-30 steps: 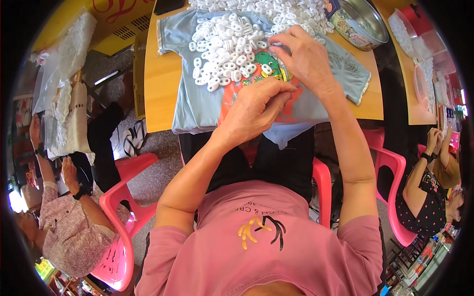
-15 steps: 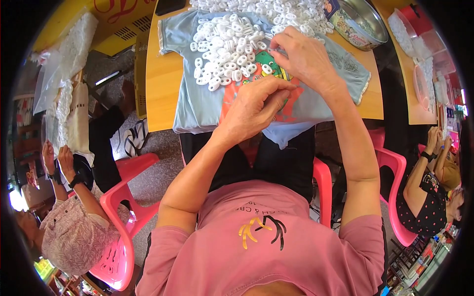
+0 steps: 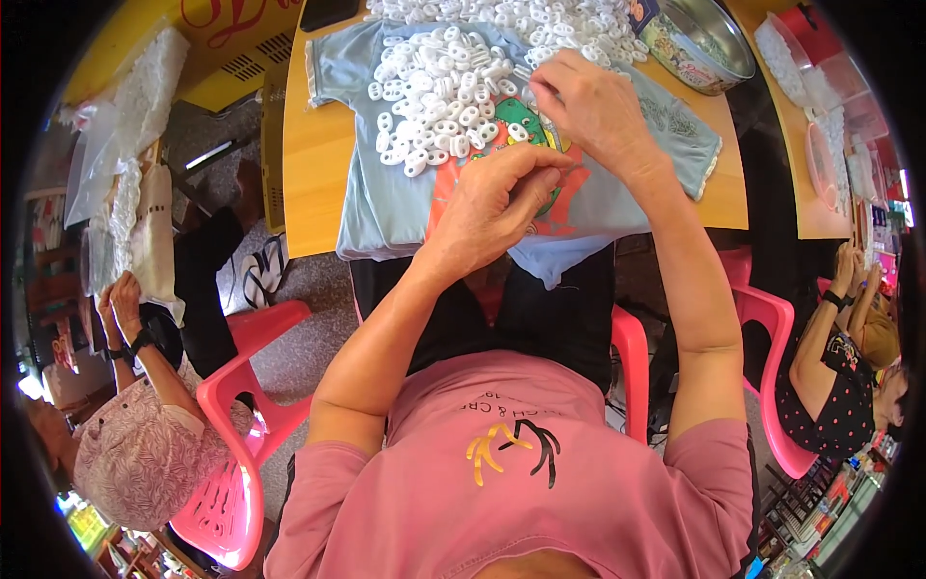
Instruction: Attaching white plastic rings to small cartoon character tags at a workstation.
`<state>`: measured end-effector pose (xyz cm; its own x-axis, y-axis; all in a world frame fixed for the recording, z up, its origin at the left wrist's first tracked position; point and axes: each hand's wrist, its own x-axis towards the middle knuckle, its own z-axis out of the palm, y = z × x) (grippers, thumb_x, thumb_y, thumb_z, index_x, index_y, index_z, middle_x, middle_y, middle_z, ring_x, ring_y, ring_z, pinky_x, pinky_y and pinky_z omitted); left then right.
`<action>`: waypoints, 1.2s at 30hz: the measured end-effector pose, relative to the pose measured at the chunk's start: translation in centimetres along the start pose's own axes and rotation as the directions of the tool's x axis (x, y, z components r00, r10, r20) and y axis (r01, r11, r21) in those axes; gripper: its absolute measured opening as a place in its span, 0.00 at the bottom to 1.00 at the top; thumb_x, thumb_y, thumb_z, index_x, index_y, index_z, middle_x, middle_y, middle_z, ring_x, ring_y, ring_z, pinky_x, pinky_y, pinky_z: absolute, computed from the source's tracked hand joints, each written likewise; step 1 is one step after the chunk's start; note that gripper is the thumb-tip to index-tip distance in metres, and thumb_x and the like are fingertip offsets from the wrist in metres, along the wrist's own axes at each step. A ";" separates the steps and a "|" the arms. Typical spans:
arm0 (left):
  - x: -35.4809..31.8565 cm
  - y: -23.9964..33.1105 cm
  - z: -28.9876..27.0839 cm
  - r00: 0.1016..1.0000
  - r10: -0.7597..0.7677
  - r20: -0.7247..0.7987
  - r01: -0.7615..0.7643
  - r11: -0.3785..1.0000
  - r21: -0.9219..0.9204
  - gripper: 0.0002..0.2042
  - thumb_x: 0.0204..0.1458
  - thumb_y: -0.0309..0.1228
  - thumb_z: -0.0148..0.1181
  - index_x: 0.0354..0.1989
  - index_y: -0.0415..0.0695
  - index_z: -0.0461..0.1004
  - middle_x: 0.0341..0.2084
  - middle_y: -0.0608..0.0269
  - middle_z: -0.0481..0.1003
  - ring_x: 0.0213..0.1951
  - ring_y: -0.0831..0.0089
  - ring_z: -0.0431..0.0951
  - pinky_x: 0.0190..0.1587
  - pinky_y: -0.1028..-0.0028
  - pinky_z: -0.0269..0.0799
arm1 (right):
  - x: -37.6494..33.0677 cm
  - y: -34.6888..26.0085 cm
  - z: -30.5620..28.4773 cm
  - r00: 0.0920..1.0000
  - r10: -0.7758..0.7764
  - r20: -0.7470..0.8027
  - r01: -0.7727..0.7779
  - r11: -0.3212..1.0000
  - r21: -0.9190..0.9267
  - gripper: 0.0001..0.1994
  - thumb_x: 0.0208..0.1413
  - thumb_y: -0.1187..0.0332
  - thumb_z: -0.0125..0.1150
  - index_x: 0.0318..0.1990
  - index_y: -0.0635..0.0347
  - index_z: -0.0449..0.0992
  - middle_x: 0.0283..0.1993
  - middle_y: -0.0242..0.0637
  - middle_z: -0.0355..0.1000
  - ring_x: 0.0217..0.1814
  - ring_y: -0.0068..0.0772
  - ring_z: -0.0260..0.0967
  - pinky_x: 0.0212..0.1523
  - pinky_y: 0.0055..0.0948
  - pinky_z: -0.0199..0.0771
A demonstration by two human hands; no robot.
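Observation:
A light blue printed T-shirt (image 3: 381, 207) is spread over the wooden table, and a heap of small white oval plastic pieces with two holes (image 3: 439, 92) lies on it. My left hand (image 3: 492, 203) is over the shirt's coloured print, thumb and forefinger closed together; whatever lies between them is too small or hidden to name. Further up and to the right, my right hand (image 3: 600, 108) has its fingers bent in a pinch by the heap's right edge, its grip likewise unclear. One loose white piece (image 3: 518, 131) lies between the two hands. Small thin metal parts (image 3: 675, 121) are scattered on the shirt right of my right hand.
More white pieces (image 3: 579, 24) cover the table's far side. A round metal tin (image 3: 709, 48) stands at the far right, a dark phone (image 3: 331, 13) at the far left. Co-workers sit on pink chairs (image 3: 227, 492) to both sides, the right one at another table (image 3: 820, 217).
Both my hands have shifted only slightly, staying over the shirt and close to the heap. On the left, the co-worker's hands have come together.

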<state>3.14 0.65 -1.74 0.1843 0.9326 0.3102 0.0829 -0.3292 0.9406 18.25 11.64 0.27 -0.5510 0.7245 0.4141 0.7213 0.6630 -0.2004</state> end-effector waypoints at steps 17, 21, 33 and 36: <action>0.2 -0.2 0.8 0.993 -0.114 -0.027 0.111 0.988 -0.108 0.07 0.57 0.21 0.54 0.43 0.37 0.76 0.29 0.62 0.77 0.30 0.80 0.76 0.32 0.79 0.71 | -1.5 -0.2 -0.8 0.997 0.069 0.036 -0.073 0.990 0.123 0.10 0.56 0.62 0.60 0.38 0.59 0.79 0.37 0.38 0.73 0.38 0.43 0.73 0.39 0.36 0.72; 0.2 -0.1 0.8 0.992 -0.124 -0.032 0.121 0.988 -0.094 0.08 0.58 0.21 0.54 0.44 0.37 0.75 0.29 0.63 0.77 0.30 0.81 0.75 0.32 0.79 0.71 | -1.1 -0.1 -0.5 0.992 0.104 0.073 -0.113 0.986 0.122 0.11 0.55 0.62 0.60 0.38 0.59 0.78 0.36 0.39 0.73 0.38 0.42 0.74 0.39 0.36 0.72; 0.9 0.7 0.5 0.951 -0.270 -0.151 0.174 0.870 -0.461 0.11 0.61 0.28 0.55 0.48 0.35 0.72 0.35 0.61 0.77 0.33 0.80 0.75 0.36 0.79 0.72 | -4.6 -2.3 -3.0 0.903 0.363 0.229 -0.372 0.396 0.840 0.07 0.59 0.69 0.60 0.40 0.64 0.76 0.31 0.26 0.73 0.28 0.11 0.67 0.26 0.14 0.66; 1.1 1.1 0.6 0.932 -0.314 -0.180 0.217 0.881 -0.420 0.11 0.60 0.29 0.56 0.47 0.34 0.73 0.36 0.61 0.77 0.34 0.80 0.76 0.37 0.80 0.72 | -5.3 -3.7 -2.9 0.920 0.381 0.089 -0.297 0.533 0.792 0.06 0.57 0.74 0.61 0.41 0.64 0.77 0.31 0.27 0.74 0.30 0.13 0.69 0.27 0.15 0.69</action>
<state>4.00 1.22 -0.49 -0.0301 0.9994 0.0181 -0.2981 -0.0263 0.9542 19.74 4.78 1.41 -0.2696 0.9360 0.2262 0.2155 0.2876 -0.9332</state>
